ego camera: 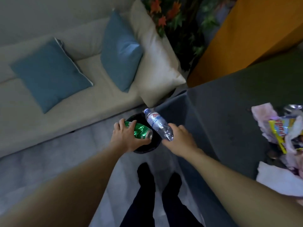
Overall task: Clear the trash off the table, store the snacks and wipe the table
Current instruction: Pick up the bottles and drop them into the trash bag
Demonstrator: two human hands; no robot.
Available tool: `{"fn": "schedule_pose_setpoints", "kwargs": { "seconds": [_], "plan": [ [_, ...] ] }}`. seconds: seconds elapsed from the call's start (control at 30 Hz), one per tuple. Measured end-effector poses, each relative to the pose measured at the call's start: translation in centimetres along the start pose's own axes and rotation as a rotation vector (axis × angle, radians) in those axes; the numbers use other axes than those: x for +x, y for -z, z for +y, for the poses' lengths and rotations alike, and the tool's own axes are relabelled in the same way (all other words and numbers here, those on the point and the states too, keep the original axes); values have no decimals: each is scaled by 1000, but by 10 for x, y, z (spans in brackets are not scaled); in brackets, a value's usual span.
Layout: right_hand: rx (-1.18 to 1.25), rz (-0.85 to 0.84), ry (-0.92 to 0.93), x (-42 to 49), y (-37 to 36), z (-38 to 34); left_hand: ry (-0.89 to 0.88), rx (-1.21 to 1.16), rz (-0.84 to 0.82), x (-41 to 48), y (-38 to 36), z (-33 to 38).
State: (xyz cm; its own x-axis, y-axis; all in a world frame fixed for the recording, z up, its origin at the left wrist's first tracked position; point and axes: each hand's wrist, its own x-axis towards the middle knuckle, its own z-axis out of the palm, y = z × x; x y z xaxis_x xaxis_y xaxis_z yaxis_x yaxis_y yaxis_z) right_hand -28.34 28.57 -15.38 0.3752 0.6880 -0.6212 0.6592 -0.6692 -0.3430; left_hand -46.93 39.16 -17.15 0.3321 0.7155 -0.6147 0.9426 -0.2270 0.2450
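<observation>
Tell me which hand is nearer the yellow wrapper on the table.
Right. The right hand, holding the water bottle, is left of the yellow wrapper; the left hand, gripping the green can, is farther left.

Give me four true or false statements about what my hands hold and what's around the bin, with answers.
1. The left hand holds a crumpled green metal can. True.
2. The right hand holds a glass jar. False: it holds a clear plastic water bottle.
3. The can is held over the round black bin. True.
4. The yellow snack wrapper lies inside the bin. False: it lies on the grey-covered table.
</observation>
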Motion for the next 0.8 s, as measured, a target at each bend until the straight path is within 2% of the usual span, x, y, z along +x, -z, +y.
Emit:
{"fn": "schedule_pose_setpoints", "kwargs": {
  "seconds": [0.43, 0.6, 0.8],
  "plan": [
    [-112, -152, -123, 124, -148, 50, 58, 14, -204, 120, -148, -54],
    [-122, -158, -111, 160, -172, 58, 54, 3, -215, 156, -173, -63],
    [-95, -219, -81, 179, -173, 53, 14, -22, -275, 179, -168, -64]
  ]
}}
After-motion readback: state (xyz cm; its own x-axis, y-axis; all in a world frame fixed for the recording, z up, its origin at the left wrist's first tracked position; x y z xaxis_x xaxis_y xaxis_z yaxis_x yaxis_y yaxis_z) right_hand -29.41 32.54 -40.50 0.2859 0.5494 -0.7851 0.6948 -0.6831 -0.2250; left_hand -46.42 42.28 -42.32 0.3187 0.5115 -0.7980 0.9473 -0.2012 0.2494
